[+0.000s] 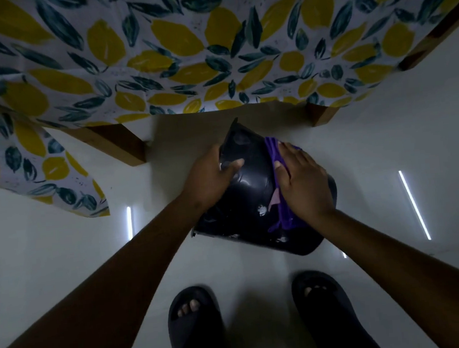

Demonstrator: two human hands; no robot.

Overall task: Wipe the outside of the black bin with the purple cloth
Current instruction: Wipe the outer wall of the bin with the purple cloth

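The black bin [255,196] lies tipped on the pale floor [387,146], just in front of the table with the lemon-print tablecloth [157,55]. The left hand [212,178] grips the bin's upper side to steady it. The right hand [304,184] lies flat, palm pressing the purple cloth [276,155] against the bin's outer wall. Step in hand: wiping, 1 side. Next move likely calls for rotating the bin to reach unwiped faces.

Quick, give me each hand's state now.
Left hand: closed, gripping the black bin.
Right hand: open, flat, pressing the purple cloth against the bin.
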